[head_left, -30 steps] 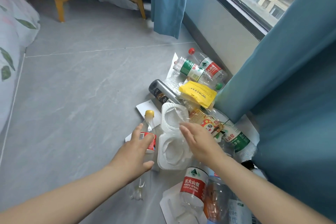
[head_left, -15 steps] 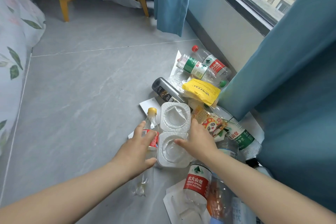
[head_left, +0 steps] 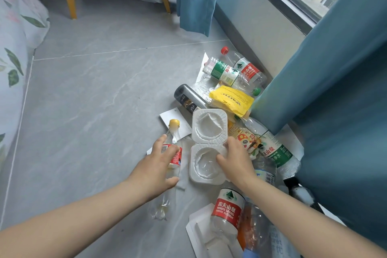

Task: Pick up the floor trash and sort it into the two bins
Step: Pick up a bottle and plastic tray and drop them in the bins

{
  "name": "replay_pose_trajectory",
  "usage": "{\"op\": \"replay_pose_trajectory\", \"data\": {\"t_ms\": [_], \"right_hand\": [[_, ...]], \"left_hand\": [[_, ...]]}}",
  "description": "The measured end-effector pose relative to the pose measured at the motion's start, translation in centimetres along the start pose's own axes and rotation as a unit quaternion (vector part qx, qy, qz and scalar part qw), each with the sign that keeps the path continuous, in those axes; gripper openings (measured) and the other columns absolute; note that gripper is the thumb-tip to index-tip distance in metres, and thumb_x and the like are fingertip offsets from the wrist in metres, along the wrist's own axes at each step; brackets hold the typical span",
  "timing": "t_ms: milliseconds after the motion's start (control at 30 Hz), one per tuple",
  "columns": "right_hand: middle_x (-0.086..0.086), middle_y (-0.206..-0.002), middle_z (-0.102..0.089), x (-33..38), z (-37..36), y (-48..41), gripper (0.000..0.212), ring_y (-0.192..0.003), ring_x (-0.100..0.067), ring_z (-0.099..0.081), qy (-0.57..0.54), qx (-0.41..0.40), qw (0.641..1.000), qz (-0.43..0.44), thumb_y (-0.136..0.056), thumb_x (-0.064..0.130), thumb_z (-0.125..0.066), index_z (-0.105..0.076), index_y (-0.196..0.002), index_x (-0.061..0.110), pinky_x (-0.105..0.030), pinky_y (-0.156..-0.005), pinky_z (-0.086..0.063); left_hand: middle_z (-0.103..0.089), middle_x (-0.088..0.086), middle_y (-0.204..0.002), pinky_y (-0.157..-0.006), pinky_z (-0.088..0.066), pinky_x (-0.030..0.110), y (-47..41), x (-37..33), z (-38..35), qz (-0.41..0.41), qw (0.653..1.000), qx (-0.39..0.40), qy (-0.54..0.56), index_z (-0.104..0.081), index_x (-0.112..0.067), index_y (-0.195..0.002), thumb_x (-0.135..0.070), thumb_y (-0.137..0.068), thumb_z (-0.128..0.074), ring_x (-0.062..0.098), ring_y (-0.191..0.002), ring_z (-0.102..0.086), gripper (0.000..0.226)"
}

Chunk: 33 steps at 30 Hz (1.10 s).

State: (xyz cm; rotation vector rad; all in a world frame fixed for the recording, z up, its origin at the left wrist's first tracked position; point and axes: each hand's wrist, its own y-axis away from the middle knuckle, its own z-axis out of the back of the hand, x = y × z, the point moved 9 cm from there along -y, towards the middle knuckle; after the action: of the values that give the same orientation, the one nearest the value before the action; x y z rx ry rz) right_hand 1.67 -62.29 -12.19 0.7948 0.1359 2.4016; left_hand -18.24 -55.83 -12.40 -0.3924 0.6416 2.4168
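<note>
**Both hands on the pile, bins out of sight**

Nearest the camera, a red-labelled water bottle [head_left: 228, 209] lies untouched on white card. Just beyond it, the left hand [head_left: 156, 170] wraps fingers and thumb round the yellow-capped bottle [head_left: 174, 132], which lies on the grey floor [head_left: 94, 111] with its cap pointing away. The right hand [head_left: 234, 159] pinches the right edge of the open white clamshell tray [head_left: 209, 128] near the hinge, thumb on the lower cup and fingers curled over the rim.

The tray probably flexes (it looks like thin plastic), so a grip at the hinge should stop the halves flopping. Lifting it straight up should avoid dragging the cartoon snack wrapper [head_left: 246, 139] that touches it.

Farther off lie a green-labelled bottle [head_left: 274, 151], a yellow packet [head_left: 231, 98], a dark can [head_left: 188, 98] and two more bottles [head_left: 243, 67] by the wall. Neither bin is in view.
</note>
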Motion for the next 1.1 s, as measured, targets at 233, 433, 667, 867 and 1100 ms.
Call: {"op": "replay_pose_trajectory", "data": {"t_ms": [233, 433, 667, 867, 1100], "right_hand": [[0.006, -0.073, -0.047, -0.1, 2.1, 0.8, 0.018, -0.066, -0.011, -0.045, -0.095, -0.005, 0.995, -0.005, -0.085, 0.007, -0.055, -0.044, -0.097, 0.016, -0.024, -0.054, -0.031], [0.002, -0.071, -0.049, -0.1, 3.6, 2.0, 0.019, -0.059, -0.011, -0.039, -0.128, -0.001, 0.992, 0.021, -0.084, 0.01, -0.057, -0.047, -0.099, 0.015, -0.027, -0.055, -0.031], [-0.002, -0.09, -0.065, 1.2, 5.2, 2.5, 0.027, -0.074, -0.024, -0.06, -0.12, -0.003, 0.992, 0.039, -0.084, 0.02, -0.062, -0.047, -0.107, 0.023, -0.041, -0.07, -0.051], [0.0, -0.102, -0.056, -0.8, 2.4, 2.5, 0.064, -0.09, -0.018, -0.056, -0.067, 0.042, 0.996, -0.033, -0.084, 0.017, -0.067, -0.034, -0.138, 0.016, -0.027, -0.067, -0.041], [-0.009, -0.143, -0.033, -2.4, 1.6, 2.5, 0.05, -0.137, -0.031, -0.024, 0.115, 0.024, 0.993, -0.032, -0.08, 0.041, -0.064, -0.05, -0.123, 0.019, -0.042, -0.111, -0.03]], "left_hand": [[0.005, 0.002, -0.157, -0.085, -0.048, 0.031, 0.0, -0.1, 0.0, 0.001, 1.0, 0.002, -0.005, -0.031, -0.034, -0.136, -0.04, -0.079, -0.067, 0.032, -0.111, -0.057, 0.067], [0.005, 0.001, -0.157, -0.086, -0.048, 0.031, 0.1, 0.0, 0.1, 0.004, 1.0, 0.002, 0.001, -0.03, -0.035, -0.138, -0.041, -0.08, -0.067, 0.03, -0.114, -0.056, 0.07], [0.006, -0.002, -0.157, -0.088, -0.048, 0.031, 0.1, 0.0, 0.1, 0.007, 1.0, 0.0, 0.009, -0.029, -0.037, -0.138, -0.041, -0.079, -0.068, 0.028, -0.116, -0.055, 0.071], [0.005, -0.001, -0.157, -0.087, -0.048, 0.03, 0.2, 0.0, 0.1, 0.004, 1.0, 0.0, 0.008, -0.029, -0.037, -0.139, -0.041, -0.08, -0.067, 0.028, -0.115, -0.055, 0.071], [0.005, -0.001, -0.157, -0.087, -0.047, 0.03, 0.2, 0.0, 0.2, 0.004, 1.0, -0.001, 0.01, -0.03, -0.036, -0.137, -0.04, -0.08, -0.068, 0.028, -0.116, -0.055, 0.069]]}}
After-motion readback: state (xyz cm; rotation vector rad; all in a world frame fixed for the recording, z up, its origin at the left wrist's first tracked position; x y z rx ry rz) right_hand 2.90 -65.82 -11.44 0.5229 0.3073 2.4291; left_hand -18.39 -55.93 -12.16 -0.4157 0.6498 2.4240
